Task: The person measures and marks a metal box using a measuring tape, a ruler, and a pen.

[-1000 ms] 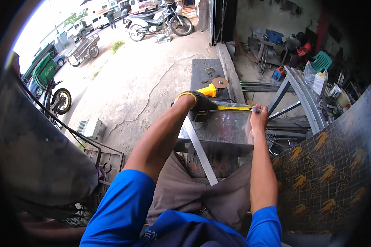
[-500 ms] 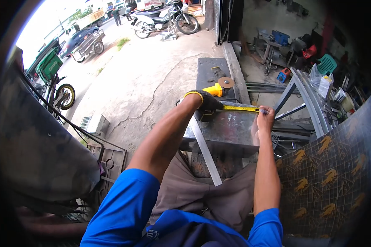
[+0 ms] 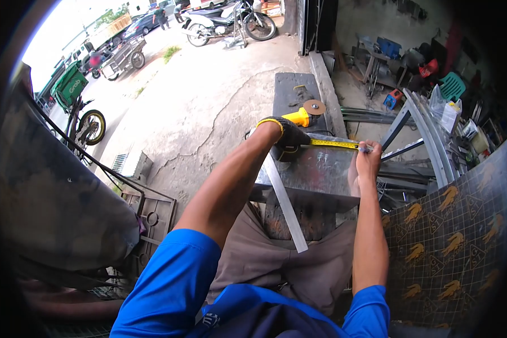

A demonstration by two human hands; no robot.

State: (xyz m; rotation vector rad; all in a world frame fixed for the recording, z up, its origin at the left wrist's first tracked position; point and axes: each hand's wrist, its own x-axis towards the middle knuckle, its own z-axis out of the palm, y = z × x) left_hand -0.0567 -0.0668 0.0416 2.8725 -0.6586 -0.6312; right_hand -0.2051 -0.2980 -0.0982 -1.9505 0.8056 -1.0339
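My left hand (image 3: 290, 138), in a dark glove with a yellow cuff, is closed around a tape measure whose yellow blade (image 3: 333, 144) runs out to the right. My right hand (image 3: 368, 158) is bare and pinches a slim, pale pen-like marker at the far end of the blade. Beneath both hands lies a shiny metal surface (image 3: 315, 172) on the bench. A flat metal strip (image 3: 286, 203) slants from below my left hand toward my lap. Just beyond my gloved hand rests a yellow angle grinder (image 3: 298, 116) with a brown disc (image 3: 314, 107).
A dark board (image 3: 290, 84) extends behind the grinder. On the right stand a steel frame (image 3: 428, 135) and a black sheet with gold crocodile prints (image 3: 450, 242). A gate panel (image 3: 152, 219) is at left. Motorcycles, including a white one (image 3: 211, 25), stand outside.
The view has shifted slightly, moving the scene a little to the right. Both hands keep their places along the tape blade; my right fingers have turned slightly around the marker.
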